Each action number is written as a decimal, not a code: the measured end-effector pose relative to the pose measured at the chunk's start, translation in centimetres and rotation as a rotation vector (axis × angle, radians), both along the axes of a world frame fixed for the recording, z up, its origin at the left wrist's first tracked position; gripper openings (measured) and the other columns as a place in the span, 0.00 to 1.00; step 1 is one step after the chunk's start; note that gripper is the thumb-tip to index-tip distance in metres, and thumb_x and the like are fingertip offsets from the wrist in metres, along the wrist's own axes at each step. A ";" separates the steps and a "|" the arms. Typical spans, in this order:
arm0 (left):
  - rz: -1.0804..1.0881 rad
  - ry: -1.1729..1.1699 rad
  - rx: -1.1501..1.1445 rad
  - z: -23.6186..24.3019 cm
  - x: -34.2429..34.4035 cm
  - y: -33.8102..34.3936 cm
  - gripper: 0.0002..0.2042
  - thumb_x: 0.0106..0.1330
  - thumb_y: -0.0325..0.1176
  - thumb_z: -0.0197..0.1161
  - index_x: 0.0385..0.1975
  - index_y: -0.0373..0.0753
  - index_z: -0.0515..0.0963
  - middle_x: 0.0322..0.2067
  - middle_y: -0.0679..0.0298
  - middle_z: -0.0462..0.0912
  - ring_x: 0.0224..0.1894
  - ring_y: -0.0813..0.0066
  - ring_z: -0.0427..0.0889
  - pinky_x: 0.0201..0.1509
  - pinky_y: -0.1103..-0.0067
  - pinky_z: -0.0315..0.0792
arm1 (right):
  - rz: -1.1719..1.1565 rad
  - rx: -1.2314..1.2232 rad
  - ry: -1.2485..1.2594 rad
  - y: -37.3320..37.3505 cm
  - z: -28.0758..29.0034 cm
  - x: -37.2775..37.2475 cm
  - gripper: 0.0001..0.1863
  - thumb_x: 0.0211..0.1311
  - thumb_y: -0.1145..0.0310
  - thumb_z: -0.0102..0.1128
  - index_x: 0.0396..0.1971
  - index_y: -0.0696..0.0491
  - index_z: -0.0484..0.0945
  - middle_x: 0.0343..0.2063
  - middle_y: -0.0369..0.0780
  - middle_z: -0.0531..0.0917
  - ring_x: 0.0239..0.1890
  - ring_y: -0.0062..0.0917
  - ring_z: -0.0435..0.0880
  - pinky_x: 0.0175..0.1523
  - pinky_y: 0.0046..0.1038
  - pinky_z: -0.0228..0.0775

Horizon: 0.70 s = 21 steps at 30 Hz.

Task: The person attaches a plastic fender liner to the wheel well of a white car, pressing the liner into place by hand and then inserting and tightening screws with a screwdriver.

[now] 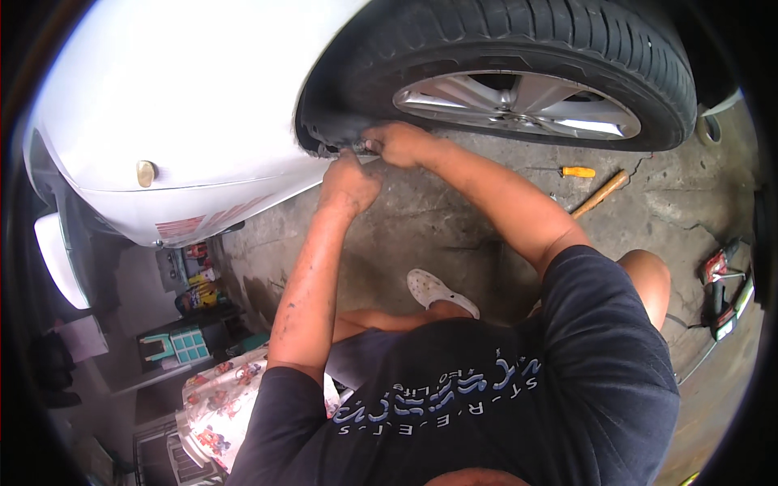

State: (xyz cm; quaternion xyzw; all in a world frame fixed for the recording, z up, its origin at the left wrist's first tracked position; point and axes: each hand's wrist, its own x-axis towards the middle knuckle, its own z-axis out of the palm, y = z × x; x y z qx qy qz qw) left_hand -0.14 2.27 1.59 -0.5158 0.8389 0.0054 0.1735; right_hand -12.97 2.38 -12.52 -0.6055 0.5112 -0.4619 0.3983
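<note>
A white car body (pixel 170 97) curves round a dark wheel arch, where a black liner (pixel 328 117) meets the lower edge. My left hand (pixel 351 182) reaches up to that edge, fingers bent and closed at a small dark piece I cannot make out. Just to its right, my right hand (pixel 401 146) has curled fingers pressed at the same spot; what they grip is unclear. The tire (pixel 660 89) with its silver alloy rim (pixel 506 105) stands right beside both hands.
On the concrete floor (pixel 664 202) lie a yellow screwdriver (pixel 577 172), a wooden-handled tool (pixel 600 193) and, at the right, a red power tool (pixel 717 267). My foot in a white clog (pixel 433 287) is below. A floral cloth (pixel 215 405) and assorted items (pixel 194 287) sit at the left.
</note>
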 end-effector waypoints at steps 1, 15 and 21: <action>-0.031 0.003 -0.009 -0.4 -0.2 -0.1 0.37 0.60 0.40 0.68 0.60 0.11 0.68 0.46 0.26 0.85 0.55 0.34 0.86 0.62 0.58 0.79 | -0.006 -0.011 -0.026 -0.7 -0.8 -0.2 0.13 0.79 0.61 0.54 0.50 0.50 0.84 0.47 0.54 0.87 0.54 0.55 0.84 0.58 0.51 0.72; 0.056 -0.033 0.029 0.9 -0.8 0.4 0.34 0.61 0.41 0.70 0.58 0.15 0.71 0.47 0.31 0.86 0.56 0.37 0.86 0.61 0.58 0.80 | 0.242 0.444 -0.404 0.0 0.9 0.9 0.12 0.77 0.66 0.52 0.44 0.55 0.83 0.38 0.44 0.87 0.39 0.39 0.87 0.48 0.47 0.80; 0.069 -0.035 0.057 1.0 -0.7 0.2 0.35 0.63 0.41 0.69 0.61 0.15 0.71 0.49 0.34 0.87 0.57 0.38 0.86 0.61 0.58 0.80 | 0.494 0.667 -0.962 0.7 0.1 -0.2 0.18 0.80 0.59 0.51 0.55 0.55 0.83 0.33 0.39 0.84 0.34 0.29 0.85 0.45 0.35 0.84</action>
